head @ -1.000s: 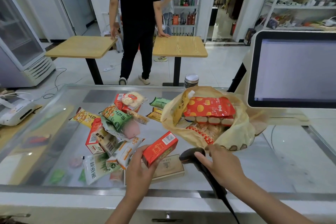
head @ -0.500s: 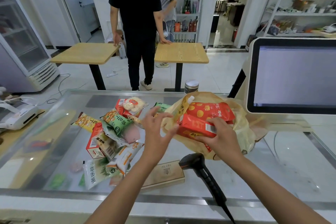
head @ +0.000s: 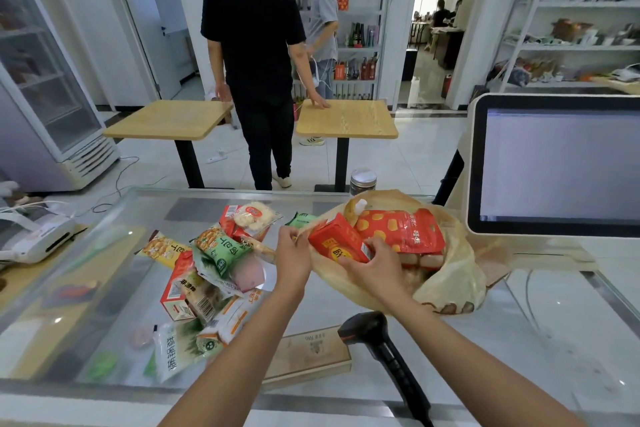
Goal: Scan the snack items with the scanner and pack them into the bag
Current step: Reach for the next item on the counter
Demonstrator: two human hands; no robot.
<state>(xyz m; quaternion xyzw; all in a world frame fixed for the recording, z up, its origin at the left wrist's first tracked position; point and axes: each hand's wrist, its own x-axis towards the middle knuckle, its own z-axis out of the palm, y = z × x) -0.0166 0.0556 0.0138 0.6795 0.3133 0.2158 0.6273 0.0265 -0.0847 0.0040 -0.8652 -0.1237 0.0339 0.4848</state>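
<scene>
Red snack box [head: 337, 239] sits gripped in the right hand [head: 372, 262] over the tan bag [head: 450, 284], whose rim at 9 o'clock the left hand [head: 292, 253] pinches.

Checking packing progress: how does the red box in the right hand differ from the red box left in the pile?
The held red box is tilted over the bag, in the right hand; the pile box lies on the counter, partly buried under packets. The held one looks plain red; the pile box shows white panels. Both are red cartons.

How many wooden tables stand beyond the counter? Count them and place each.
2. One table stands left of the person in black; the other table stands to that person's right, with their hand on its near-left corner. Others may be hidden outside the view.
</scene>
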